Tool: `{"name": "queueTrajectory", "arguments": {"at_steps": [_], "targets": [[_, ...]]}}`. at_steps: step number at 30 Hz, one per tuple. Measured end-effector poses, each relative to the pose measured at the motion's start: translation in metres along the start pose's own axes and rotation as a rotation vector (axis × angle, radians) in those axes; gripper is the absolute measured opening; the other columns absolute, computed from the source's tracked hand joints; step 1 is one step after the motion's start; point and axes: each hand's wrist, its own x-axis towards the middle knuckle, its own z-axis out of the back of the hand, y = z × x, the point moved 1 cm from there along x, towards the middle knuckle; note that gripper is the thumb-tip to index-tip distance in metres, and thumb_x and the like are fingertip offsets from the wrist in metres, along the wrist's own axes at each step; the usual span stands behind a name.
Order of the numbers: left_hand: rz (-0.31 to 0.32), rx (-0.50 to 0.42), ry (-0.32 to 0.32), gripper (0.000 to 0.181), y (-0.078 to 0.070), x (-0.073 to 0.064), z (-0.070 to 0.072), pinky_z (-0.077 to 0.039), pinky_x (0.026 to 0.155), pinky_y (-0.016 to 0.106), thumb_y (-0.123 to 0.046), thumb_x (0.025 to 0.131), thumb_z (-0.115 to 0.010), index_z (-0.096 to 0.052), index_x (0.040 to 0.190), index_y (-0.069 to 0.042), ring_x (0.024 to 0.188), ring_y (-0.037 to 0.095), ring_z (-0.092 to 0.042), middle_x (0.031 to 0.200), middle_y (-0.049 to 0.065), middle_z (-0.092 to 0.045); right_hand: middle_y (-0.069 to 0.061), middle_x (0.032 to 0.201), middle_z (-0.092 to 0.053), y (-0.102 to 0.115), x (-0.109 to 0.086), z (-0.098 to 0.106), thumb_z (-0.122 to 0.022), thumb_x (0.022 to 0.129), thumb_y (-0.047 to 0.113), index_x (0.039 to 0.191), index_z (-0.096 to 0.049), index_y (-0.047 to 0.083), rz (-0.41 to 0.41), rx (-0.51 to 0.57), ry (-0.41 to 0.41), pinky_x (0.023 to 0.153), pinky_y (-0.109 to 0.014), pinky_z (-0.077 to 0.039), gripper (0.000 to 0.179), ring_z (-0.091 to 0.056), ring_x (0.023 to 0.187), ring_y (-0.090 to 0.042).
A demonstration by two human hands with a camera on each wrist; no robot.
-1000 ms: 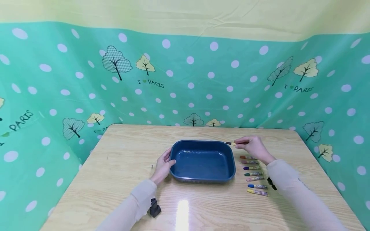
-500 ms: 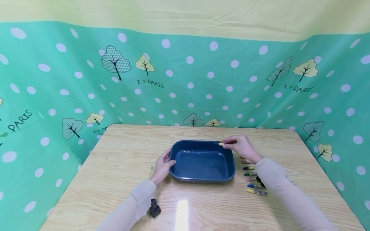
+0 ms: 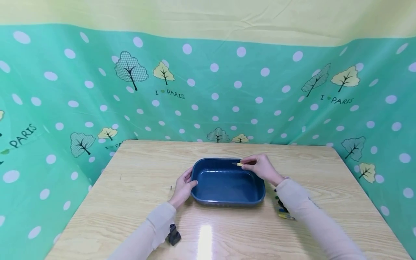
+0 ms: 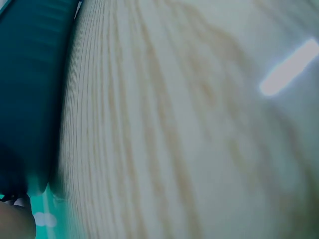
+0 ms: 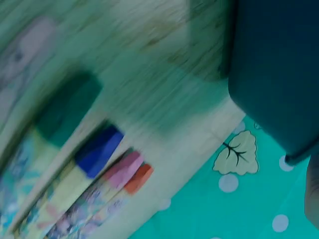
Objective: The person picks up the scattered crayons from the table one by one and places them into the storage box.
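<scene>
A deep blue rectangular tray (image 3: pixel 227 185) stands mid-table. My left hand (image 3: pixel 182 187) grips its left end, thumb over the rim and fingers along the outside; in the left wrist view the tray's wall (image 4: pixel 30 89) runs down the left. Over the tray's far right part, my right hand (image 3: pixel 262 168) pinches a dark-tipped crayon (image 3: pixel 239 164) with a pale wrapper. Several crayons lie right of the tray, partly hidden by the right forearm. The right wrist view shows a green crayon (image 5: pixel 70 107), a blue crayon (image 5: pixel 99 151), a pink crayon (image 5: pixel 124 169) and an orange crayon (image 5: pixel 138 178).
The wooden table (image 3: pixel 130 202) carries a yellow crayon (image 3: pixel 286 216) near the right forearm. A black device (image 3: pixel 173 235) sits at the left wrist. Green dotted cloth (image 3: pixel 182 119) hangs behind the table and along both sides.
My right hand has moved left with the crayon, from beyond the tray's right rim to over its inside. Its forearm now covers more of the crayons. The left hand has stayed put.
</scene>
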Motion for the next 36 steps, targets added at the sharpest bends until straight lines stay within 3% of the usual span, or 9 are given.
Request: {"name": "queueTrajectory", "arguments": {"at_steps": [22, 31, 36], "targets": [[-0.008, -0.003, -0.005, 0.061, -0.001, 0.000, -0.001, -0.035, 0.106, 0.041, 0.009, 0.079, -0.050, -0.035, 0.138, 0.003, 0.130, 0.035, -0.036, 0.141, 0.025, -0.037, -0.003, 0.097, -0.070, -0.004, 0.019, -0.044, -0.069, 0.079, 0.013, 0.098, -0.073, 0.013, -0.013, -0.019, 0.060, 0.072, -0.025, -0.057, 0.020, -0.064, 0.086, -0.013], [0.006, 0.000, -0.019, 0.061, -0.001, -0.002, -0.002, -0.035, 0.106, 0.041, 0.009, 0.079, -0.051, -0.036, 0.137, 0.002, 0.130, 0.035, -0.036, 0.140, 0.025, -0.037, -0.001, 0.095, -0.070, -0.009, 0.020, -0.047, -0.069, 0.079, 0.011, 0.096, -0.073, 0.014, -0.072, -0.054, 0.035, 0.072, -0.027, -0.057, 0.018, -0.064, 0.085, -0.013], [0.005, 0.002, -0.006, 0.061, 0.000, 0.000, -0.001, -0.035, 0.107, 0.041, 0.008, 0.080, -0.051, -0.035, 0.138, 0.002, 0.131, 0.034, -0.036, 0.141, 0.024, -0.037, -0.002, 0.094, -0.070, -0.012, 0.020, -0.049, -0.069, 0.079, 0.011, 0.096, -0.073, 0.012, -0.052, -0.117, 0.037, 0.072, -0.028, -0.057, 0.018, -0.064, 0.087, -0.015]]}}
